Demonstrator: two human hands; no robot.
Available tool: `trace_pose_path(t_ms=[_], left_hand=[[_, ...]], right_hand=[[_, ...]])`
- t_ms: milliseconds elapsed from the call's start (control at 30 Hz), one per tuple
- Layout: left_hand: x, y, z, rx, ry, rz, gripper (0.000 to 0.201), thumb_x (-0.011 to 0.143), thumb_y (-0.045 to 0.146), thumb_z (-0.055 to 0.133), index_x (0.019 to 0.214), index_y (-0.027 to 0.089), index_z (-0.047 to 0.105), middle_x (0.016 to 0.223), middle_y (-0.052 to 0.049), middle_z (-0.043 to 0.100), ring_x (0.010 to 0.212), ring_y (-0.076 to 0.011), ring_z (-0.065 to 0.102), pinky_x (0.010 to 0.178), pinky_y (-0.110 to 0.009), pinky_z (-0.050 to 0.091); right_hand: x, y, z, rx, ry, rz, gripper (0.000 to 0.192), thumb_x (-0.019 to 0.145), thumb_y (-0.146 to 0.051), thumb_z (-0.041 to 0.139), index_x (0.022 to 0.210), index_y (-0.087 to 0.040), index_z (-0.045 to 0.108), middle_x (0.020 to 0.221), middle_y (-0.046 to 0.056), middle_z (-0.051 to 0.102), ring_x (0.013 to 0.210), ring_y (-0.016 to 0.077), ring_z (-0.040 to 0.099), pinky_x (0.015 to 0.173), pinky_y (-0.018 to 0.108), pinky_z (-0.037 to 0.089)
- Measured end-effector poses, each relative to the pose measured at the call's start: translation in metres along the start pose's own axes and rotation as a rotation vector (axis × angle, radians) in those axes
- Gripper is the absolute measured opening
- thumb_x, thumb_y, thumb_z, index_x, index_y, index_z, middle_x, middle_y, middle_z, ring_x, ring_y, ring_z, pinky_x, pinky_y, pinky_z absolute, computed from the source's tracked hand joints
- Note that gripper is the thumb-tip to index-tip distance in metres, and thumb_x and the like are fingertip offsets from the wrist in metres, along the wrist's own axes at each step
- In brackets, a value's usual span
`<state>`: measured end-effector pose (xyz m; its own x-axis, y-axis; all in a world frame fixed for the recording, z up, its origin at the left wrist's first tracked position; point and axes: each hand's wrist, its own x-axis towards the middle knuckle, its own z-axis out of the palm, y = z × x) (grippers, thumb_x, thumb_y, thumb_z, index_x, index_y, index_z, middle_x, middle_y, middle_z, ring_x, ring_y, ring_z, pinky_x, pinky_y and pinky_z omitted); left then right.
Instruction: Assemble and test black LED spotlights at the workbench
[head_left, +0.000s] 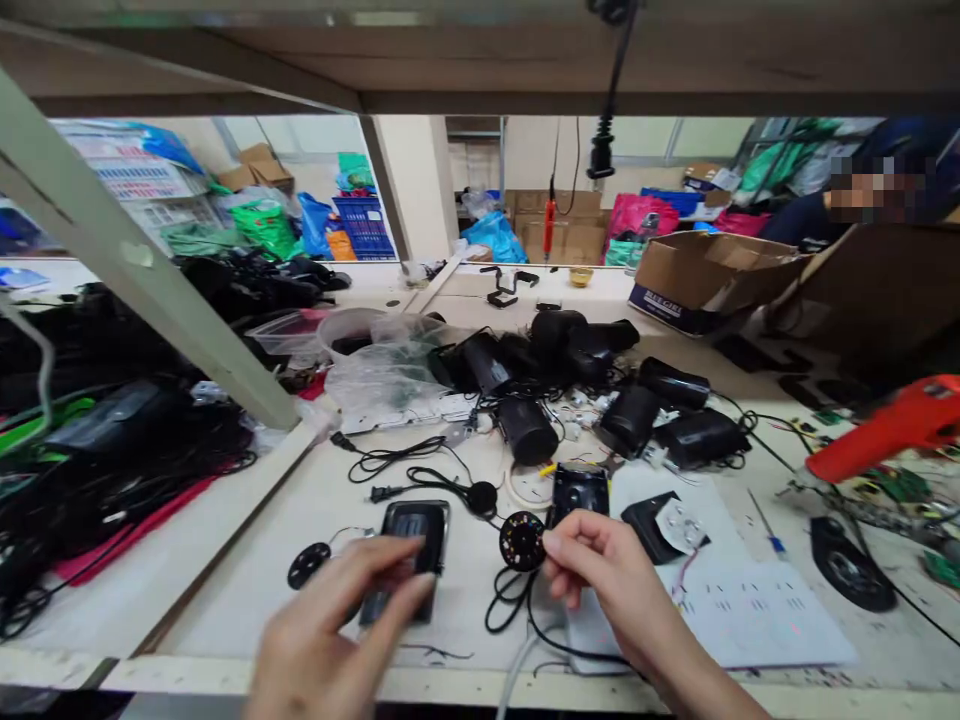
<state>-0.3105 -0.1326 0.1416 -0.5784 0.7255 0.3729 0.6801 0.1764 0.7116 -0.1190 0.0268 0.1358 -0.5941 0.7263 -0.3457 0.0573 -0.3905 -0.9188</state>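
— Hands first: what does each one grip?

— Right hand (600, 560) pinches a round black disc board (522, 540) at its edge, between thumb and fingertips; coloured dots speckle the disc's face. Left hand (341, 625) is blurred, fingers curled over a flat black rectangular module (409, 545) with a glossy face, lying on the workbench (247, 590). Whether it grasps or only touches, I cannot tell.

— Surroundings?

— Thin black cables (517, 600) loop under the disc. A small black round part (308, 565) lies left of the module. Behind stand matte black cylindrical housings (529, 430), crumpled clear plastic bags (382, 375) and a cardboard box (705, 275). White paper sheets (750, 610) lie beneath the right wrist. An orange tool (892, 425) juts in from the right. A grey slanted frame strut (127, 260) blocks part of the left bench.
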Motion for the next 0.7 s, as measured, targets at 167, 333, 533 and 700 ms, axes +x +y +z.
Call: trace_pose_path(t_ms=[167, 333, 533, 700], left_hand=[[-0.013, 0.065, 0.065, 0.009, -0.185, 0.299, 0.058, 0.078, 0.037, 0.075, 0.132, 0.028, 0.054, 0.124, -0.006, 0.066, 0.113, -0.0218, 0.063, 0.095, -0.029, 0.053], [-0.008, 0.087, 0.098, -0.058, -0.313, 0.344, 0.056, 0.075, 0.033, 0.078, 0.126, 0.026, 0.058, 0.117, -0.008, 0.068, 0.108, -0.0231, 0.065, 0.09, -0.032, 0.056], [-0.006, 0.102, 0.118, -0.07, -0.428, 0.33, 0.045, 0.076, 0.022, 0.076, 0.118, 0.029, 0.061, 0.106, -0.003, 0.07, 0.097, -0.0189, 0.068, 0.083, -0.027, 0.056], [-0.003, 0.109, 0.125, -0.067, -0.488, 0.337, 0.036, 0.076, 0.028, 0.075, 0.111, 0.03, 0.067, 0.104, -0.004, 0.072, 0.095, -0.0216, 0.069, 0.081, -0.026, 0.056]], right_hand=[[-0.021, 0.005, -0.036, 0.039, -0.005, 0.022, 0.039, 0.068, -0.048, 0.077, 0.065, -0.014, 0.06, 0.059, 0.002, 0.065, 0.047, 0.0081, 0.055, 0.043, 0.018, 0.04], [-0.039, 0.008, -0.065, 0.083, 0.078, 0.001, 0.043, 0.061, -0.052, 0.08, 0.062, -0.014, 0.059, 0.053, 0.0, 0.062, 0.043, 0.0081, 0.053, 0.041, 0.017, 0.037], [-0.047, 0.016, -0.083, 0.142, 0.125, -0.015, 0.044, 0.062, -0.054, 0.078, 0.062, -0.015, 0.058, 0.053, 0.002, 0.062, 0.043, 0.0087, 0.053, 0.041, 0.018, 0.037], [-0.051, 0.02, -0.092, 0.102, 0.072, -0.014, 0.039, 0.069, -0.051, 0.074, 0.067, -0.016, 0.057, 0.058, 0.001, 0.063, 0.048, 0.0104, 0.056, 0.045, 0.02, 0.04]])
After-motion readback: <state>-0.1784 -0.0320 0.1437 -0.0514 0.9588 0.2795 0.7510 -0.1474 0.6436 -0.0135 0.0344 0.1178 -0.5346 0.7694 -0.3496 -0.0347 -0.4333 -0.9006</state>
